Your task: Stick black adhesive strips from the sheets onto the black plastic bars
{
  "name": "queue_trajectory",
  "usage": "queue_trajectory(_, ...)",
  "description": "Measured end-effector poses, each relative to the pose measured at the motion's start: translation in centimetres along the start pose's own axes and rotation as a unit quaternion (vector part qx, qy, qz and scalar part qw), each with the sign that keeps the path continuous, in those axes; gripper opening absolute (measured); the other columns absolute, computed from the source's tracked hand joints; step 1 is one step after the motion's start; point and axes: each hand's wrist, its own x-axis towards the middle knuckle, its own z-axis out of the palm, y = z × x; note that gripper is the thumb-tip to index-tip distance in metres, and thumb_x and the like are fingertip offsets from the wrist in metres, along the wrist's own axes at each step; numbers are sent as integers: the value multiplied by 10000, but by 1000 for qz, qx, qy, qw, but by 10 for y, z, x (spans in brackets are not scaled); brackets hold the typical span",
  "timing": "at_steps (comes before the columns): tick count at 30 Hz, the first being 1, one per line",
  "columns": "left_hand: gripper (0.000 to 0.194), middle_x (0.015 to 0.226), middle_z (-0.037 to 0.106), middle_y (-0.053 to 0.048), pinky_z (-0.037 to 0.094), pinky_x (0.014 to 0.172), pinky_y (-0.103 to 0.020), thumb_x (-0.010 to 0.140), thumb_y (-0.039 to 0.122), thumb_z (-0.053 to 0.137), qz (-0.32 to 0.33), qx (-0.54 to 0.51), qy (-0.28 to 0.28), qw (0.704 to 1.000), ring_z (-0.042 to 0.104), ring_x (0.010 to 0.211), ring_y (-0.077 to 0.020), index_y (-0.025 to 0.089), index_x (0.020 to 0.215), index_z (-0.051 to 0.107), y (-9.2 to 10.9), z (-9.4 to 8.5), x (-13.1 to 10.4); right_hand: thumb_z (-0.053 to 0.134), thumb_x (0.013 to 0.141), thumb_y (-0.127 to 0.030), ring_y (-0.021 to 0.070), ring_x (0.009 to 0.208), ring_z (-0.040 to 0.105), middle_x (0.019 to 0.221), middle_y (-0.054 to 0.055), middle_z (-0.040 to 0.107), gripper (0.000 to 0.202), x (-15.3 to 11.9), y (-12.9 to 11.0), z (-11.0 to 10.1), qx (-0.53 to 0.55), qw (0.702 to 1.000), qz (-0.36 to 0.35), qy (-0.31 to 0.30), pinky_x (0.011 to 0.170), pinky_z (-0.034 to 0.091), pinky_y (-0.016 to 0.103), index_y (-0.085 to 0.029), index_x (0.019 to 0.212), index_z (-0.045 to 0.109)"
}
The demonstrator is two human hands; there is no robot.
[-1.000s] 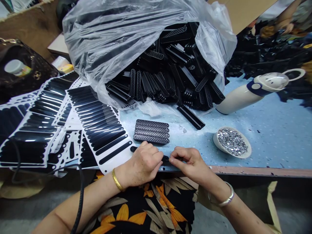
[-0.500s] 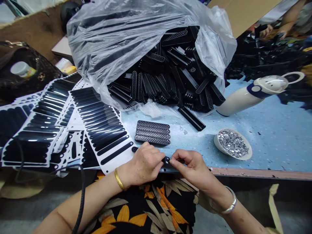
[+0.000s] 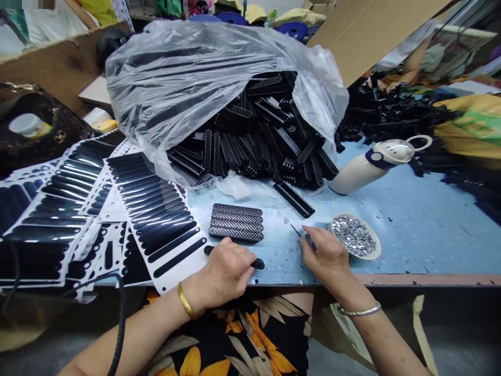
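My left hand (image 3: 229, 266) is closed over a narrow black plastic bar (image 3: 258, 263) with rounded ends, which stick out on both sides of the fingers at the table's front edge. My right hand (image 3: 325, 255) is closed on a thin dark pointed tool (image 3: 296, 230), its tip directed up and left; its exact kind is unclear. Beside that hand stands a white bowl (image 3: 373, 255) full of small shiny metal rings. A block of black mesh-patterned bars (image 3: 236, 222) lies just beyond my left hand. One single black bar (image 3: 294, 199) rests farther back.
A clear plastic bag (image 3: 156, 78) spills many black bars across the back. Sheets of black strip stickers (image 3: 156, 224) cover the left side. A white bottle (image 3: 358, 172) leans at the right, near heaped black parts (image 3: 383, 115). A cable (image 3: 122, 313) hangs at the lower left.
My right hand has moved away from the bar's end, to the right beside the bowl, and the thin tool now shows in it. My left hand keeps the bar. The view has shifted.
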Motion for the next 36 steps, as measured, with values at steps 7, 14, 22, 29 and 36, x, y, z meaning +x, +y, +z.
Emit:
queue_trajectory(7,79,682,657,-12,382,667,-308,800,107,579,0,2,-5,1000,610,652,-164,167,756,606,2,-3,-1,581,865,-263,140,543,610,620,17,659,180,-9,-70,-29,251,960,50,-118,517,485,240,-197,736,687)
queue_trajectory(14,97,683,643,-25,417,666,-322,827,105,543,14,19,-1,1000,607,660,-175,170,772,590,3,-4,0,638,761,-378,128,467,533,529,9,604,242,-15,-95,-4,398,863,235,-206,445,421,232,-175,630,636)
queue_trajectory(22,249,1048,721,-130,482,826,-422,854,54,554,71,73,125,987,657,1009,-262,135,1081,612,-4,-30,-40,662,711,-426,103,444,446,480,-7,529,302,-10,-95,-5,409,838,283,-226,426,345,232,-159,577,623)
queue_trajectory(29,282,1143,709,-173,471,861,-456,843,11,463,80,131,138,979,621,1173,-301,126,1050,617,-20,-20,-57,669,696,-410,97,417,409,447,-20,487,300,-5,-100,-3,390,848,280,-225,401,310,230,-171,533,593)
queue_trajectory(36,261,1175,698,-178,453,898,-439,821,7,456,77,123,129,981,614,1195,-282,119,988,622,-15,-20,-58,682,729,-366,98,455,414,485,-19,478,283,16,-116,-27,463,820,269,-204,424,323,231,-172,546,588)
